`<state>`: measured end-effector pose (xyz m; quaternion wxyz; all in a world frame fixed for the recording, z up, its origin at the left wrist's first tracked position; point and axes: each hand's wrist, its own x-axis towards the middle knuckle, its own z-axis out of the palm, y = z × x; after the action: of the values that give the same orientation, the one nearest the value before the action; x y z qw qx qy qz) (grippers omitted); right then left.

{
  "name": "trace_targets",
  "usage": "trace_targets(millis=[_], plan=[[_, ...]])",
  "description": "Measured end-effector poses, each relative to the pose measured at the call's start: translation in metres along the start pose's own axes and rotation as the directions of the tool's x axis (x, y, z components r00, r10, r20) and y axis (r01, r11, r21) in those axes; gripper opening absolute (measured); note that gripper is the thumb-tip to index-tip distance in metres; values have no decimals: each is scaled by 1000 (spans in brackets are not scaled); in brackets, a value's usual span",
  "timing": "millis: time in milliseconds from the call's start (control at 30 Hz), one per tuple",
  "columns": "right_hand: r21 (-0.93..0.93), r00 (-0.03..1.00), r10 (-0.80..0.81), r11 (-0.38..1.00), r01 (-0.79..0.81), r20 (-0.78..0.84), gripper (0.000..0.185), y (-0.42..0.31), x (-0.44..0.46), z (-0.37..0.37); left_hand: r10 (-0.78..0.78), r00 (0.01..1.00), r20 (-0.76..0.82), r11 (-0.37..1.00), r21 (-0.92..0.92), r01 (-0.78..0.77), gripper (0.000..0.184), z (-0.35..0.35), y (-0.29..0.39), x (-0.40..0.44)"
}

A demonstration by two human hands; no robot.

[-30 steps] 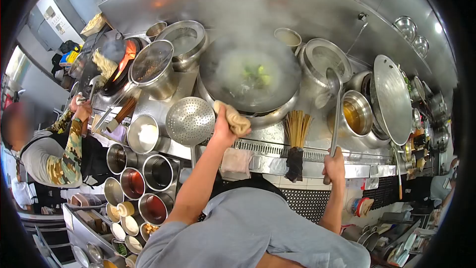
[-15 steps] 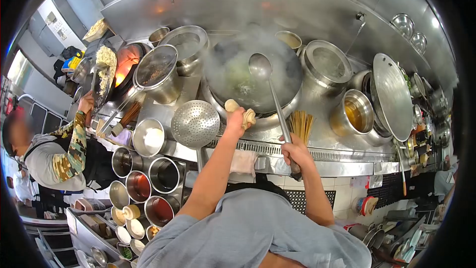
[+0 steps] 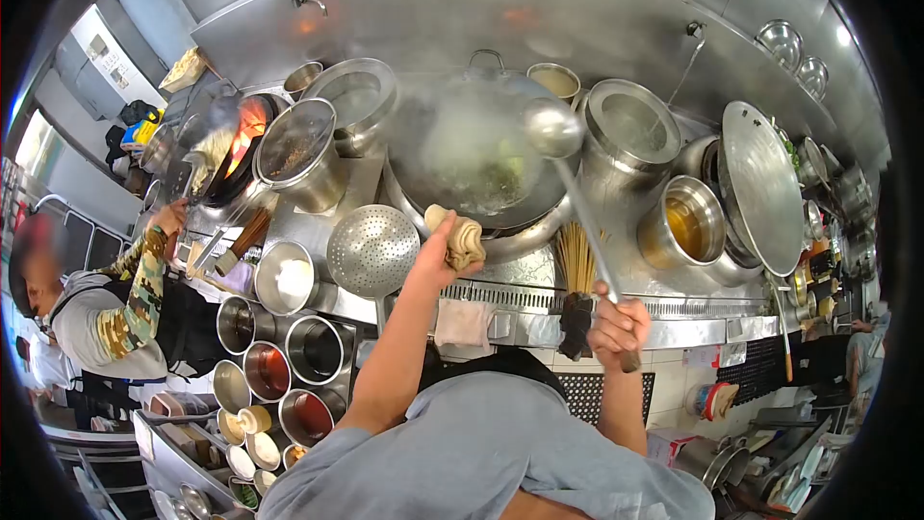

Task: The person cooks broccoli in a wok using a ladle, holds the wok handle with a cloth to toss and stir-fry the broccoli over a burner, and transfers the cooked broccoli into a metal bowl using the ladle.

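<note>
My left hand (image 3: pixel 440 258) is closed around a folded beige cloth (image 3: pixel 466 239) at the near rim of a large wok (image 3: pixel 423 178). Whether a wok handle lies inside the cloth is hidden. Chopped greens (image 3: pixel 505 173) lie in the wok under rising steam. Fingers of my right hand (image 3: pixel 619 332) wrap round the handle of a long metal ladle (image 3: pixel 552 130). The ladle's bowl is above the wok's right side, somewhat blurred. Beside the ladle handle, a bamboo wok brush (image 3: pixel 576 260) rests bristles up on the stove edge.
A perforated skimmer (image 3: pixel 372 250) lies left of my left hand. Lidded pots (image 3: pixel 298 154) flank the wok, and a pot of yellow liquid (image 3: pixel 681 226) stands right. Sauce containers (image 3: pixel 267 366) fill the lower left. Another person (image 3: pixel 115 313) works by a flaming wok (image 3: pixel 252 130).
The ladle has swung right and my right hand has moved right and slightly down. The wok has tipped and dropped toward me, and my left hand with the cloth is slightly lower.
</note>
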<state>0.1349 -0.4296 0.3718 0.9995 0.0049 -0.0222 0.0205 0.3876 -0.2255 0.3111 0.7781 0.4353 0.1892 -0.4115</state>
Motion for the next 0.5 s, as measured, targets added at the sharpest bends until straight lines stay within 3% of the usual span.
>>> trace_targets(millis=[100,167,233,267,367,400,433,500], plan=[[-296,979,-138,951,89,-150,32,-34,-30,2,-49,998,-44,999,7,49,23,-20,-11,79],[-558,925,-271,826,81,-266,30,-55,-43,1,43,998,-47,999,2,-43,15,-19,-20,80],[-738,801,-417,674,-45,-430,29,-72,-49,-5,138,990,9,990,-21,-137,19,-24,-31,87],[-800,720,-499,585,-131,-483,29,-80,-52,-7,113,994,1,993,-38,-113,19,-27,-34,91],[-858,603,-625,246,-451,-496,33,-110,-57,-23,39,999,7,997,-62,-38,23,-9,-25,50],[-837,587,-684,62,-544,-433,35,-106,-55,-22,18,999,27,999,-33,-17,26,-5,-18,37],[-811,585,-709,-33,-584,-393,34,-105,-55,-35,-3,999,45,1000,-2,3,28,-3,-13,30],[-858,598,-709,18,-513,-373,34,-105,-58,-47,-23,1000,12,999,28,22,22,-5,-9,52]])
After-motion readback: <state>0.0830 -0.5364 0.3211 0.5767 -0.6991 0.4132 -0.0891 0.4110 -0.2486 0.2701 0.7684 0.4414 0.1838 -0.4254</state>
